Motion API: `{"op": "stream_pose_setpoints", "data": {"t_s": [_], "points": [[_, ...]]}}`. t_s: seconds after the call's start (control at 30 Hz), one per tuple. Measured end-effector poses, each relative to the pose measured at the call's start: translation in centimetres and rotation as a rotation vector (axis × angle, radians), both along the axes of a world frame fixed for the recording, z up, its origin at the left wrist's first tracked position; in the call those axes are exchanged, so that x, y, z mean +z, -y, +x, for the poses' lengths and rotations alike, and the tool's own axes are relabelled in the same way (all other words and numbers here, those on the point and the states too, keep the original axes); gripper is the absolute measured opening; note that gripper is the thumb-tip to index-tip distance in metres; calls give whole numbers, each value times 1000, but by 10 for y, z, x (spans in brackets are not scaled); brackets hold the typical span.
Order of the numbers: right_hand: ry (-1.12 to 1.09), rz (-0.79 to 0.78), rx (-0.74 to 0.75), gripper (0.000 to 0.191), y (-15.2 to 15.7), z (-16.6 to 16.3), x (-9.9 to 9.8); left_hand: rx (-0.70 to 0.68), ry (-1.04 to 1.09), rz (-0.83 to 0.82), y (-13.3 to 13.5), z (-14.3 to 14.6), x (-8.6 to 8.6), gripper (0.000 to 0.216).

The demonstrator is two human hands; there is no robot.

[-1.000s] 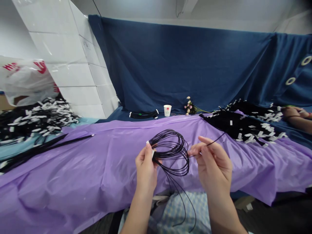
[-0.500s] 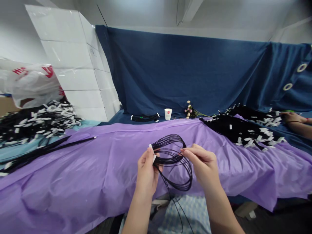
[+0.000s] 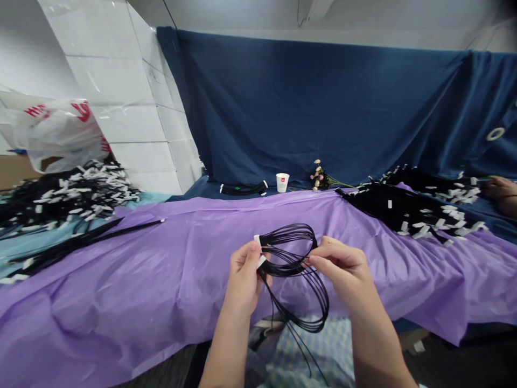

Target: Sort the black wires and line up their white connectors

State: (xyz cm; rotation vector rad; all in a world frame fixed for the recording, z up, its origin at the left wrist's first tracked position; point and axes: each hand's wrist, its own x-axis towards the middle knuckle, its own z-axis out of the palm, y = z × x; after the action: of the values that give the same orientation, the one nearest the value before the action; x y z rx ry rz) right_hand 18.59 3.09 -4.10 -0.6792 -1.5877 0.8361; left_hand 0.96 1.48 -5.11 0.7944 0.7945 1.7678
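I hold a coil of thin black cords [image 3: 297,285] over the near edge of the purple sheet [image 3: 161,280]. My left hand [image 3: 244,277] pinches the coil's left side, at the white tags on the cord ends. My right hand [image 3: 343,269] pinches the strands on the coil's right side with fingertips together. Loose cord ends hang from the coil toward my lap.
Piles of black cords with white tags lie at the left [image 3: 64,196] and right [image 3: 420,207]. A paper cup [image 3: 282,182], small flowers [image 3: 320,178] and a cord bundle [image 3: 242,188] sit by the blue curtain. Another person's hand [image 3: 501,188] rests far right. White boxes [image 3: 121,97] stand behind left.
My right hand let the long strand slip in from the right pile and moved left onto the coil. The coil now droops lower and flatter between my hands.
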Motion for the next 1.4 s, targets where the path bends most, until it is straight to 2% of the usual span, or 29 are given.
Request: {"op": "stream_pose_setpoints", "data": {"t_s": [0.23,0.4,0.6,0.83,1.03,1.4], "points": [[-36,21,44,16,-2,4,-4,-42,-45,40,0,-3,-2,49],[-8,39,-106,14,8,-1,3,-100,-64,35,-1,-3,-3,47],[87,82,-148,15,9,-6,8,-128,-43,6,-2,-1,-4,43],[135,144,-315,14,5,-12,5,-139,-2,-59,-5,2,-6,42],[132,185,-303,12,4,-13,4,-99,39,-129,-6,3,-3,47],[115,237,-320,11,5,-13,5,-125,60,-192,-5,7,-1,51]]}}
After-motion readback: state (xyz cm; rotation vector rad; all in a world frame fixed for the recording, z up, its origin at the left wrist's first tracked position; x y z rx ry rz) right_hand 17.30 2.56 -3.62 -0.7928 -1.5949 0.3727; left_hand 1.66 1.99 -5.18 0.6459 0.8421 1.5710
